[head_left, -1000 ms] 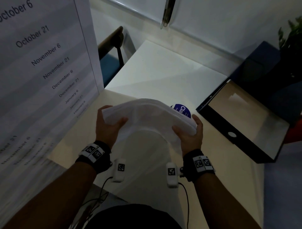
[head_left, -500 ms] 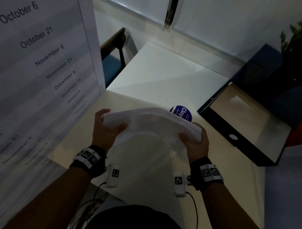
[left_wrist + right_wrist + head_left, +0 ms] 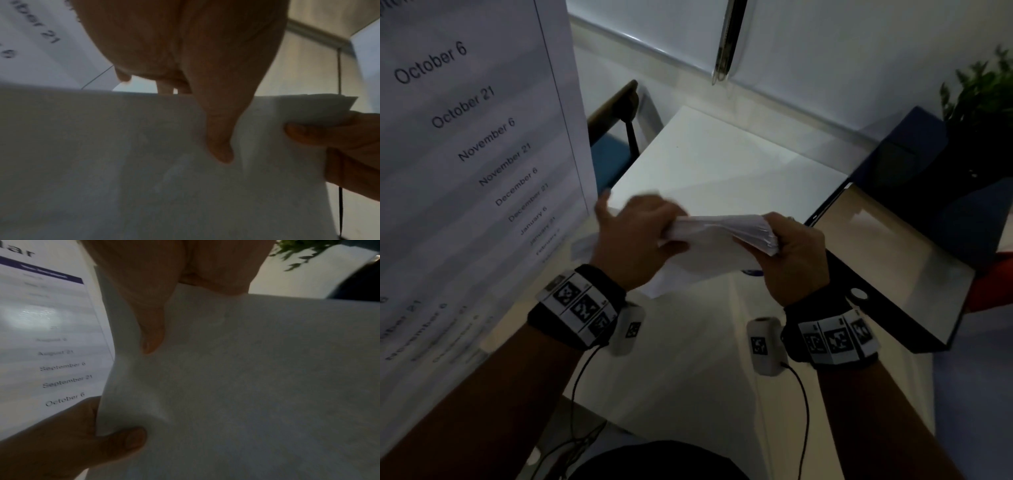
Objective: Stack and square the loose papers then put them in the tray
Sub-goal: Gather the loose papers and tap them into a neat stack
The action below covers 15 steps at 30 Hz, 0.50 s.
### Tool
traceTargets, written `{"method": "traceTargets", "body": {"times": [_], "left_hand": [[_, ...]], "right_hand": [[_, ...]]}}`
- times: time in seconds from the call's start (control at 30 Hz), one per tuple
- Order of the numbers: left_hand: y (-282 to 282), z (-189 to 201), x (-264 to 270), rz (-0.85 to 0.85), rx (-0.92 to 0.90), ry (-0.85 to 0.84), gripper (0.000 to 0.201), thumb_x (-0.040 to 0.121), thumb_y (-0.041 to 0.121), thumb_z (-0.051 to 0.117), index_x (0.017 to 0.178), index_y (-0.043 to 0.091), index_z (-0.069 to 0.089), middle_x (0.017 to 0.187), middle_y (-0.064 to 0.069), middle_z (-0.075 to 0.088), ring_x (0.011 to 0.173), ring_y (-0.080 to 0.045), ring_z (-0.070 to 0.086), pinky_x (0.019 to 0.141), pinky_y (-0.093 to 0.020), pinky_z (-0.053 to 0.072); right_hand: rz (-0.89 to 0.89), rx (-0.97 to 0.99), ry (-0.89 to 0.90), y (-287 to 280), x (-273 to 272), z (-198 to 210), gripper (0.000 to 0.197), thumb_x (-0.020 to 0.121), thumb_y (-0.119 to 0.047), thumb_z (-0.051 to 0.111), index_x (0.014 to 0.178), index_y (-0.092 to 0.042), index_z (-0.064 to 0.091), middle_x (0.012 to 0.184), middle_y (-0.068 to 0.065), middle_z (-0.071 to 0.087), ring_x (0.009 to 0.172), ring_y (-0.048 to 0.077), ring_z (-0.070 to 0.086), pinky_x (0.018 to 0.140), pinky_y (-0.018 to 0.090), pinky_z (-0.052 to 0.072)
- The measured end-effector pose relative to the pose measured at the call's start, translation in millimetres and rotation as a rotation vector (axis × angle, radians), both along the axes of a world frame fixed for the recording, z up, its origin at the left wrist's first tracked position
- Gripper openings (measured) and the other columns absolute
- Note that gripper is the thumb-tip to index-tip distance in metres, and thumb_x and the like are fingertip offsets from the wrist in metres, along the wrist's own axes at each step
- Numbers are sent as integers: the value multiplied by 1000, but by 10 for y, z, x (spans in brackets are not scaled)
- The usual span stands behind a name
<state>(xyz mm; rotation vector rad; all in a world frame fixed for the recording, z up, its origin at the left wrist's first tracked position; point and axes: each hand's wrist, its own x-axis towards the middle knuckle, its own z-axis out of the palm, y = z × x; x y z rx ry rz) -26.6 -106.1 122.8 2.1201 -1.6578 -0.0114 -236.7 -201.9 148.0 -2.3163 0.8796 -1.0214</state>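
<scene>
Nearest in the head view, both forearms reach forward from 6 o'clock, each wrist wrapped in a band of black-and-white markers. The left hand (image 3: 635, 240) holds the left end of the stack of papers (image 3: 717, 245); its grip is pinching that stack, thumb pressed on the near face and fingers curled over the top edge, as the left wrist view shows with the thumb (image 3: 221, 134) lying flat on the sheet. The right hand (image 3: 796, 257) holds the right end, its grip likewise pinching the papers, the thumb on the near side and the fingers wrapped behind the thick, slightly uneven edge. The stack hangs in the air between the two hands, above the pale worktop (image 3: 688, 370), its lower part drooping toward the person; it touches nothing else. At 3 o'clock from the hands, just beside the right wrist, the black tray (image 3: 887, 318) lies on the worktop, its inside bare. At 9 to 11 o'clock stands a large printed sheet of dates (image 3: 472, 137). Farther off at 12 o'clock lies a white surface (image 3: 722, 161), with a chair (image 3: 616, 116) at 11 o'clock and a green plant (image 3: 983, 89) at 2 o'clock.
</scene>
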Motion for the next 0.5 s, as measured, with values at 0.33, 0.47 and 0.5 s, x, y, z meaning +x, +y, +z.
{"method": "traceTargets", "body": {"times": [0.33, 0.47, 0.5], "left_hand": [[101, -175, 298, 175, -92, 866, 17, 76, 31, 81, 90, 37, 72, 76, 30, 71, 70, 9, 66, 64, -18, 50], [124, -304, 299, 202, -163, 1095, 28, 63, 39, 87, 88, 34, 76, 91, 9, 77, 87, -14, 74, 81, -37, 59], [118, -317, 270, 192, -189, 1122, 33, 61, 41, 88, 90, 32, 77, 94, 6, 77, 90, -16, 73, 82, -37, 58]], "right_hand": [[-452, 189, 14, 173, -55, -453, 124, 65, -42, 85, 152, -16, 2, 160, 2, 4, 147, 23, 8, 118, 52, 21], [-249, 718, -438, 36, 27, -303, 119, 65, -21, 88, 152, -30, 8, 148, -7, 37, 129, 1, 45, 102, 30, 45], [-167, 815, -522, 5, 23, -275, 104, 67, -13, 87, 149, -26, 24, 136, -4, 55, 117, 7, 59, 92, 33, 53]]}}
